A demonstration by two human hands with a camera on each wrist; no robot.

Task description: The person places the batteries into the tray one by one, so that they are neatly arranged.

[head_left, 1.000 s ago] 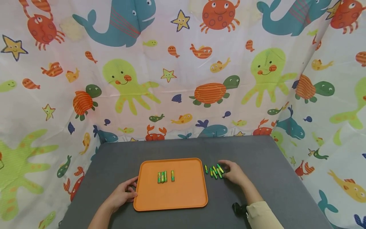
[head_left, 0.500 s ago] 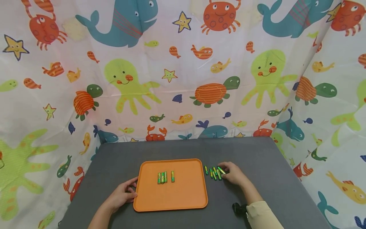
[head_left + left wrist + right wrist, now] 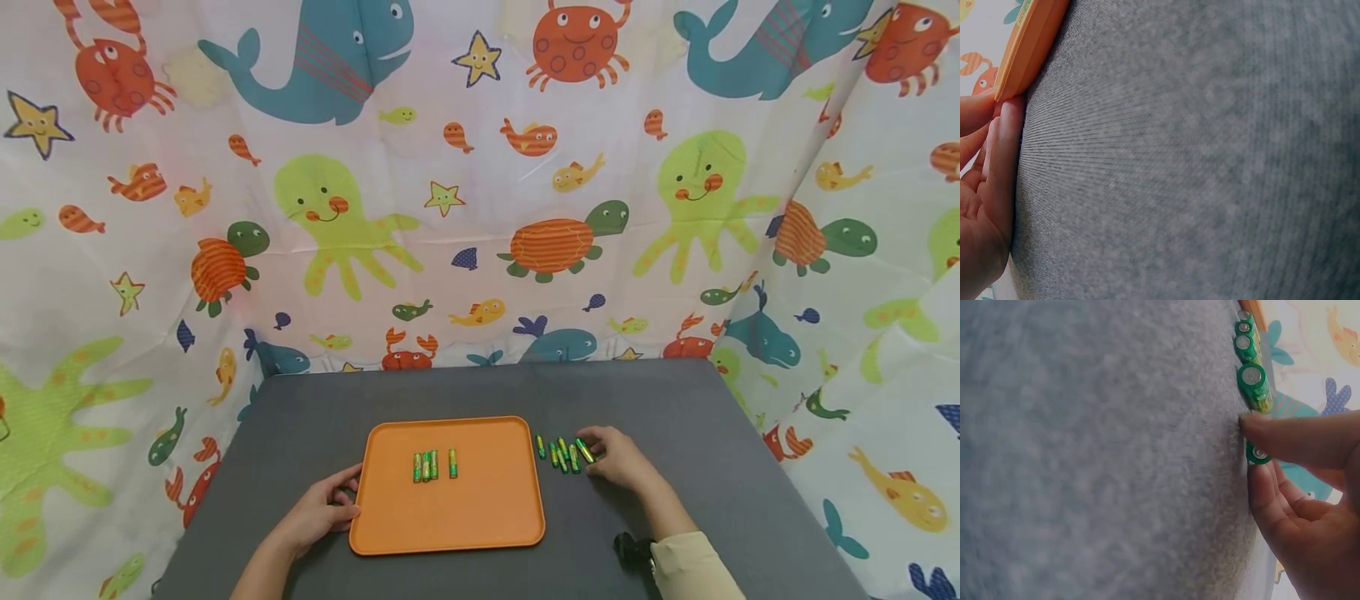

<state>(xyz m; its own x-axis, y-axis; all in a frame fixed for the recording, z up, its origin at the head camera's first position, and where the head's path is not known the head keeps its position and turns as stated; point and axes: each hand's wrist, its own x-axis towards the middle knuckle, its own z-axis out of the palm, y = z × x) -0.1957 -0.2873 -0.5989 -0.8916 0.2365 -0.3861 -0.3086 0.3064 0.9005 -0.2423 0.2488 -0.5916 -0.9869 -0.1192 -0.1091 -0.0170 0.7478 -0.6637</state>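
An orange tray lies on the grey tabletop. At its left edge, my left hand holds the rim; the left wrist view has the tray's edge between thumb and fingers. Several green-and-yellow batteries stand in a row on the tray, such as this lone battery right of a close group. Beyond the right rim, my right hand pinches one battery between thumb and fingers at table level. That battery is tilted in the head view. Right beside it lie several loose batteries.
The grey table extends around the tray. A white curtain printed with sea animals stands behind the table and at both sides. A black wrist device sits by the right sleeve.
The right hand has shifted slightly with one battery, which has turned and come apart from the loose group on its left. The left hand and tray stay in place.
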